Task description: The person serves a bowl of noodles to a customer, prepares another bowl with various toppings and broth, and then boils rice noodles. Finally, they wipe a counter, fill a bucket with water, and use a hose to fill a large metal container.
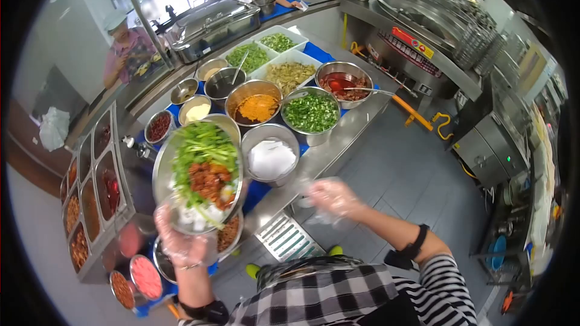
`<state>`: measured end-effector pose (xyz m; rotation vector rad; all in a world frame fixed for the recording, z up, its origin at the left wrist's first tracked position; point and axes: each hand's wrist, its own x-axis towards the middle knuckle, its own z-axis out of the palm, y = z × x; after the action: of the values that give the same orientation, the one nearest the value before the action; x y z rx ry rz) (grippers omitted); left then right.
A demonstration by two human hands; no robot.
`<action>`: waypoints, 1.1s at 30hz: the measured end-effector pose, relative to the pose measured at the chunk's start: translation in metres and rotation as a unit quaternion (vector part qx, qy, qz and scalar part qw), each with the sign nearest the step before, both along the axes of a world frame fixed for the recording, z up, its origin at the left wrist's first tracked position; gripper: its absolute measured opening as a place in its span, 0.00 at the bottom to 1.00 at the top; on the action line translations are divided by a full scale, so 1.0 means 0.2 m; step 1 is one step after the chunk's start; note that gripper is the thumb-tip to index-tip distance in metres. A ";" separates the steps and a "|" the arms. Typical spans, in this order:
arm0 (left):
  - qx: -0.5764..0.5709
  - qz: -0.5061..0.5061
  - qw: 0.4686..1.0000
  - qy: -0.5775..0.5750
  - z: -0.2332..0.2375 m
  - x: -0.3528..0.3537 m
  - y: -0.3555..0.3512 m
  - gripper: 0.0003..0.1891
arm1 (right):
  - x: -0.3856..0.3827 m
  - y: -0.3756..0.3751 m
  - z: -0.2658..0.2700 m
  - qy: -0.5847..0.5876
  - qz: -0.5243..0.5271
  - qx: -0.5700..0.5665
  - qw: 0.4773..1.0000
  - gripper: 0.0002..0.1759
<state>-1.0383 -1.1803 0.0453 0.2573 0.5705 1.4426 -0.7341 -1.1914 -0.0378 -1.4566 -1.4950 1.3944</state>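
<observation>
In my left hand (181,238), which wears a clear plastic glove, is a metal mixing bowl (158,172), tilted toward me. It holds leafy greens (205,145), a reddish-brown chunky topping (211,182) and something white at the bottom. My right hand (335,198), also gloved, hangs past the counter edge, near a metal pot of white powder (272,158); blur and the loose plastic hide how its fingers lie. Chopped green onions (311,113) and an orange-yellow seasoning (257,107) fill metal bowls behind the pot.
White tubs of chopped vegetables (290,75) and a bowl of red oil with a ladle (344,81) stand farther back. To the left is a rack of sauce trays (90,205). A floor drain grate (290,238) lies below. Two other people (130,48) are beyond the counter.
</observation>
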 end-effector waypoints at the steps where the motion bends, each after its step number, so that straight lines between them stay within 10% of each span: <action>1: 0.001 -0.025 1.000 -0.019 -0.07 0.12 0.02 0.24 | 0.20 -0.01 -0.15 0.076 -0.041 0.000 0.996 0.12; 6: -0.021 -0.033 0.999 0.025 -0.16 0.55 0.08 0.27 | 0.73 0.30 -0.27 0.043 -0.166 -0.049 0.984 0.14; 8: -0.018 -0.004 0.998 0.058 -0.19 0.61 0.14 0.27 | 0.75 0.51 -0.06 -0.219 -0.095 0.167 0.957 0.20; 12: -0.009 0.049 0.993 0.109 -0.21 0.62 0.30 0.25 | 0.73 1.16 -0.18 -0.198 0.034 0.385 0.901 0.28; 21: 0.020 0.149 0.982 0.110 -0.21 0.64 0.80 0.23 | 0.40 2.12 -0.19 -0.538 0.187 0.182 0.802 0.15; 31: -0.035 0.160 0.980 0.116 -0.36 0.72 1.15 0.20 | 0.48 2.40 -0.25 -0.409 0.231 0.061 0.881 0.15; 33: -0.028 0.151 0.980 0.125 -0.41 0.76 1.23 0.20 | 0.57 2.45 -0.20 -0.101 0.134 0.020 0.986 0.14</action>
<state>-0.8864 -0.9339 -0.0370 0.3209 0.8841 1.6974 -0.6208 -0.7021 -0.0771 -1.4466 -1.8947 1.3923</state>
